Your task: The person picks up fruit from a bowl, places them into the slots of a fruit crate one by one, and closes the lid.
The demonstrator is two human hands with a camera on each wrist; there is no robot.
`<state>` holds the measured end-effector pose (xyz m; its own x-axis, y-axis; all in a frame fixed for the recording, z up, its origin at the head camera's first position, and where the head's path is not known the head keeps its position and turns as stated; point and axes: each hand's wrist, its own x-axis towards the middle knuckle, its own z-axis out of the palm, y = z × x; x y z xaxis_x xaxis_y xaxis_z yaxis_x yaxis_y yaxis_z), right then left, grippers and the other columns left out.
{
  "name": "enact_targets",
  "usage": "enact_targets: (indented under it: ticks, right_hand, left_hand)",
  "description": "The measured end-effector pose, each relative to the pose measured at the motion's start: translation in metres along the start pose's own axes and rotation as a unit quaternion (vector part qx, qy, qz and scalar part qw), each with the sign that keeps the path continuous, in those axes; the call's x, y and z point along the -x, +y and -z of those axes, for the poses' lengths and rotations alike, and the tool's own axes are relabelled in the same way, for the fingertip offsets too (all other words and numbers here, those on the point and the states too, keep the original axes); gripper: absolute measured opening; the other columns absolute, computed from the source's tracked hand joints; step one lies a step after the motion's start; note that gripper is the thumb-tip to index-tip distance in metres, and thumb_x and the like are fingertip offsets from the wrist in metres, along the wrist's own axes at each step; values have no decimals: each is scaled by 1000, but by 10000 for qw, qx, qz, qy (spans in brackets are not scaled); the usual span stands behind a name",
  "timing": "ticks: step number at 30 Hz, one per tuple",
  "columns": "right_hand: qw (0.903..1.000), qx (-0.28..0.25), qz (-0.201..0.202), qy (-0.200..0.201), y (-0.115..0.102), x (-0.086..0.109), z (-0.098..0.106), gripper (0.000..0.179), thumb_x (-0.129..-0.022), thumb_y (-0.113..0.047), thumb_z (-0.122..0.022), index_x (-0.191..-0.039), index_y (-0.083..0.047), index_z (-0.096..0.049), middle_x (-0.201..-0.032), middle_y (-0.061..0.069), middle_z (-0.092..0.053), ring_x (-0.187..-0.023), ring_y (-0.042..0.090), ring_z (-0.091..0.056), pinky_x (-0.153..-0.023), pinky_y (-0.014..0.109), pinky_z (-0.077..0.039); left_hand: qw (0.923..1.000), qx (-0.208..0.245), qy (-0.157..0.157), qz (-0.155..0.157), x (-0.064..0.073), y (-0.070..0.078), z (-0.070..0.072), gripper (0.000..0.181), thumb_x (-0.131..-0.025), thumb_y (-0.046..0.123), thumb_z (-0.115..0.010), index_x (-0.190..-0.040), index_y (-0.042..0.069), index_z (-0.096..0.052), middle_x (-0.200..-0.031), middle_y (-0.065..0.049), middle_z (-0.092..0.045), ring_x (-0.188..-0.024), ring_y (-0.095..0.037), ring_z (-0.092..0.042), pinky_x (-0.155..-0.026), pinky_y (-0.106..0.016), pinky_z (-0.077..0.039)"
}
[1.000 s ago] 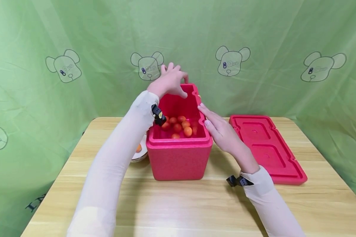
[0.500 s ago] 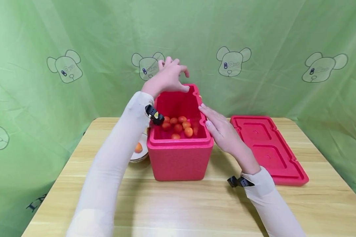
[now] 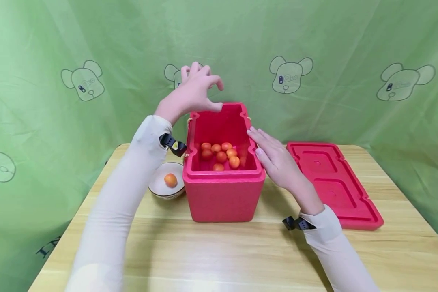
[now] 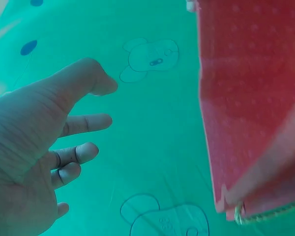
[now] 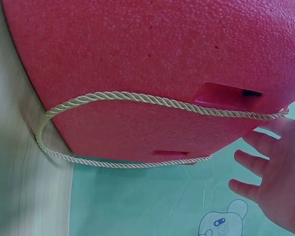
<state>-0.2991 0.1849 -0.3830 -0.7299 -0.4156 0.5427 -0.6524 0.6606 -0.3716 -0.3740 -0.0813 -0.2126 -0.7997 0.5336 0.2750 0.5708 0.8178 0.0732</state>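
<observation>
In the head view a deep red foam box (image 3: 224, 200) stands uncovered, its open top facing up. Several small round orange-red fruits (image 3: 221, 157), like cherry tomatoes, lie on its floor. My left hand (image 3: 193, 91) hovers above the box's far left corner, fingers spread and loosely bent, with nothing in it. The left wrist view shows that hand (image 4: 34, 137) apart from the red wall. My right hand (image 3: 277, 162) rests with straight fingers on the right rim. Left of the box, a white bowl (image 3: 155, 184) bears one orange fruit (image 3: 170, 180).
The red lid (image 3: 332, 193) lies flat on the wooden table (image 3: 204, 251), right of the box. A twisted cord (image 5: 132, 96) loops along the box's side. Behind the table hangs a green curtain (image 3: 237, 48) printed with bear heads.
My left hand has moved up and to the left, away from the box, bringing the bowl and the box's left rim into fuller view. My right hand stays on the right rim.
</observation>
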Motion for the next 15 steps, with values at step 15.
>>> enact_targets:
  ticks: [15]
  right_hand:
    - [9999,-94,72,-57,4,0,0,57,-103,-27,-48,-158,-19,-37,-164,7,-37,-153,34,-32,-119,63,-28]
  left_hand:
    - [9994,-154,-80,304,49,-60,-16,44,-86,40,-74,-122,16,-67,-111,-12,-49,-117,-33,-33,-109,-57,-13]
